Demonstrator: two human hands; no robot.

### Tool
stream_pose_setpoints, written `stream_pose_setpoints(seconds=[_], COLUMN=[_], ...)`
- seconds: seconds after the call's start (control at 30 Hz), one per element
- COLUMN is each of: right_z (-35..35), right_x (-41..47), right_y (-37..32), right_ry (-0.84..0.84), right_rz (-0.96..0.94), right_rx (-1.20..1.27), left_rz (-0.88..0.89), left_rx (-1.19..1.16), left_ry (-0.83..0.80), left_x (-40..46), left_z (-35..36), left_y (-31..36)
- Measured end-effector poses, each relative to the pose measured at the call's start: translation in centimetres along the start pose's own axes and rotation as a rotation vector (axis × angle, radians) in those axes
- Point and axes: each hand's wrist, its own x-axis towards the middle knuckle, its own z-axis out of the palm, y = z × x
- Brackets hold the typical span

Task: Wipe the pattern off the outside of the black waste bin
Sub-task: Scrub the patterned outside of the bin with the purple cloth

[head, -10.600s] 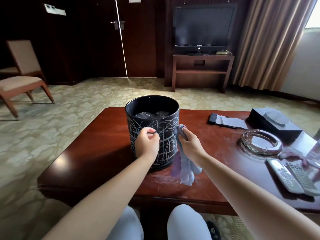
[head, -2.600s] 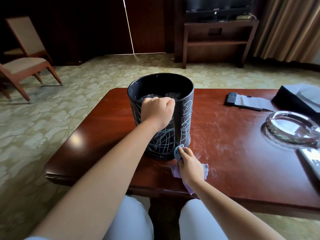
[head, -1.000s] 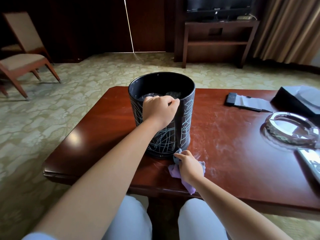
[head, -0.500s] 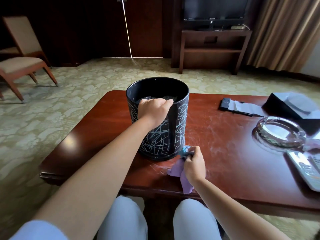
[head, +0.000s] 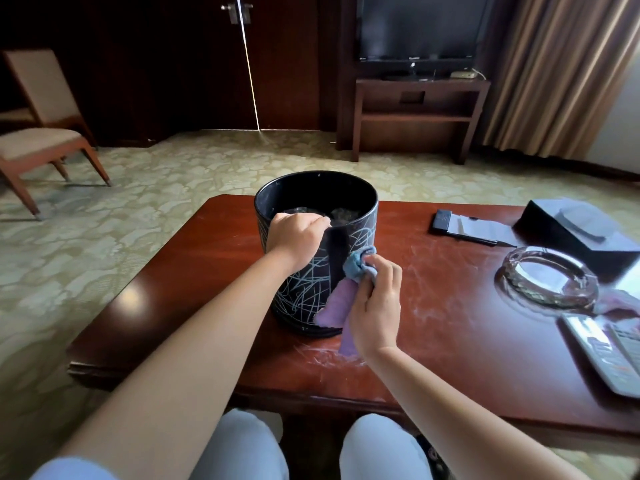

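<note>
Black waste bin (head: 313, 271) stands upright near the front edge of the red-brown table (head: 207, 271); left hand (head: 294, 237) has fingers curled over the rim, right hand (head: 375, 299) pinches a bunched cloth (head: 356, 263) vs the scribbled side beside a clean strip. Best approach, I'd say: brace the rim hard, rub in overlapping up/down strokes w/ firm pressure, then turn the bin for the rest. Tabletop is glossy w/ white smears round the bin, glass ashtray (head: 547, 275) & remotes (head: 609, 351) to the right; patterned carpet, chair (head: 38, 133) & TV stand (head: 419, 112) beyond.

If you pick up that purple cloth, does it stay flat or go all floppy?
Probably floppy. The purple cloth is bunched where the right hand grips it, and its loose end hangs limp down the black waste bin. It likely weighs little, since fingers alone hold it. It should not roll or break; it would just crumple.
</note>
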Motion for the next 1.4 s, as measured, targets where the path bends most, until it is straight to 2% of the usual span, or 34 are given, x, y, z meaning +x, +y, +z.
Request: stream_pose_setpoints(seconds=[0.17, 0.33, 0.57, 0.63, 0.77, 0.83, 1.07, 1.27, 1.4], right_z=[0.1, 0.7, 0.8, 0.5, 0.3, 0.5, 0.3, 0.6, 1.4], right_x=[2.2, 3.9, 3.3, 3.2, 4.4, 4.8, 3.6, 2.9, 1.7], right_y=[-1.9, -2.2, -0.6, -0.2, -0.6, -0.8, 1.2, 2.1, 4.2], right_ry=[0.02, -0.105, -0.246, -0.221, -0.063, -0.056, -0.246, -0.154, -0.316], right_rz=[-0.119, -0.126, 0.012, -0.018, -0.113, -0.129, 0.021, -0.043, 0.045], right_rx=[-0.02, -0.177, -0.329, -0.321, -0.281, -0.289, -0.361, -0.317, -0.407], left_rz=[0.018, 0.031, 0.037, 0.031, 0.016, 0.013, 0.011, 0.031, 0.06], left_rx=[0.003, 0.055, 0.024, 0.027, 0.042, 0.041, 0.033, 0.051, 0.072], left_ry=[-0.024, -0.039, -0.003, -0.008, -0.007, -0.01, 0.002, 0.035, 0.062], left_x=[0.1, 0.1, 0.0, 0.0, 0.0, 0.1, 0.1, 0.1, 0.0], left_z=[-0.1, -0.1, 0.0, 0.0, 0.2, 0.3, 0.4, 0.5, 0.5], left_y=[0.0, 0.1, 0.2, 0.2, 0.0, -0.1, -0.3, -0.4, -0.3])
